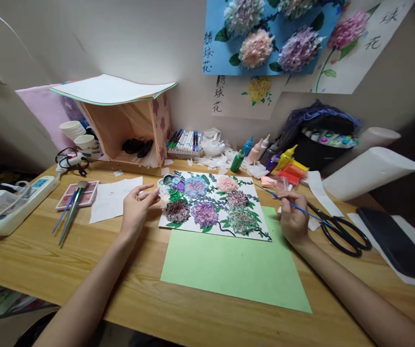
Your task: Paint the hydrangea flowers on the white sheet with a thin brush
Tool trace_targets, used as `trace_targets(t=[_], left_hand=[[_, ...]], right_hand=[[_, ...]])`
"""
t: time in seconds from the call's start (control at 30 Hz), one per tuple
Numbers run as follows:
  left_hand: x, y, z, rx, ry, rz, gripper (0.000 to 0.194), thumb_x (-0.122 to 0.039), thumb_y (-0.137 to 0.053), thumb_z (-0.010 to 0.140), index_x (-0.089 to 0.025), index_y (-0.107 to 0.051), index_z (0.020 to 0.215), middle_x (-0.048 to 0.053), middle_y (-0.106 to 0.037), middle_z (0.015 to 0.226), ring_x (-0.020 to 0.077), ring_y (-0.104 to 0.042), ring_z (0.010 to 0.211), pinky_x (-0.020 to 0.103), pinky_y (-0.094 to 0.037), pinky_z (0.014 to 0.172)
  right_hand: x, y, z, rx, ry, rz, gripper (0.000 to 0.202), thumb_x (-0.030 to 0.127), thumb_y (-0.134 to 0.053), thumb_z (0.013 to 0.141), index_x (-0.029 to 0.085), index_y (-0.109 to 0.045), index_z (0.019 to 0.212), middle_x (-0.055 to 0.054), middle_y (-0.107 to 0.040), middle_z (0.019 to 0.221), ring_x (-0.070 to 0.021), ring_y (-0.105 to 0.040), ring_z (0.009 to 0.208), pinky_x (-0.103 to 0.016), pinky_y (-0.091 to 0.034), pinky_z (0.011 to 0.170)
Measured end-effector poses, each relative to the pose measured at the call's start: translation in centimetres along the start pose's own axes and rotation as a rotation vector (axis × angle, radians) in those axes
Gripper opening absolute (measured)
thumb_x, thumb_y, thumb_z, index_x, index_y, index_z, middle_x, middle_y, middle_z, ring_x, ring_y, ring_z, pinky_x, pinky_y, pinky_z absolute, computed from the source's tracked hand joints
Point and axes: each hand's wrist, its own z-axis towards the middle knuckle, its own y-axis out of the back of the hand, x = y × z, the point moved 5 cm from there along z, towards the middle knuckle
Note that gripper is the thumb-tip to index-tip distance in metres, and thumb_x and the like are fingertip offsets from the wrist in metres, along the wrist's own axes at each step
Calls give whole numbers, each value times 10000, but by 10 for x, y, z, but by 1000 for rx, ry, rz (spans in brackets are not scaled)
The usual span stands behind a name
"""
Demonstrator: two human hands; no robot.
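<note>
My left hand point(140, 205) pinches the edge of a small round paint palette point(164, 191) with green and purple paint in its wells. The palette overlaps the left top corner of a white sheet point(223, 229) bearing several raised paper flowers, among them a purple one point(205, 213) and a green one point(243, 219), with painted leaves and stems. In my right hand point(294, 217) is a thin blue paintbrush point(303, 210), its tip pointing left near the sheet's upper right corner. A light green sheet point(234, 270) lies partly beneath the flower picture.
Black scissors point(344, 234) and a dark phone point(398, 243) lie at right. Paint bottles point(236, 161), markers point(185, 140) and paper scraps line the back. At left are a thick brush point(73, 212), a pink palette box point(64, 196) and a power strip point(22, 205). Flower pictures point(265, 38) hang on the wall.
</note>
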Motion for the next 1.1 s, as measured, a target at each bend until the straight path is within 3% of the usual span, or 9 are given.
trace_targets(t=[0.2,0.43,0.63,1.1], left_hand=[[10,-24,-13,128,71,30,531,-328,-835,562,-103,-627,996,31,-721,697,110,-664,619,216,-537,696],[15,-46,-35,220,125,-2,503,-306,-837,570,-107,-624,980,27,-729,696,101,-664,603,194,-539,658],[16,-50,-47,230,99,38,474,-320,-821,599,-122,-631,985,32,-733,714,117,-671,633,222,-544,679],[15,-49,-49,233,74,58,433,-326,-807,621,-127,-634,965,43,-734,720,134,-674,658,252,-547,697]], right_hand=[[51,-8,-17,64,185,204,91,212,-443,859,230,-532,845,-20,-562,763,-189,-545,730,-359,-441,677],[94,-30,-45,439,382,98,192,102,-430,801,228,-542,893,-38,-600,775,-203,-535,786,-361,-472,679],[96,-47,-49,552,419,16,232,66,-457,772,224,-505,934,-46,-589,818,-204,-515,832,-358,-496,699],[91,-49,-51,581,409,10,238,69,-462,765,226,-491,942,-48,-586,826,-209,-517,827,-384,-497,708]])
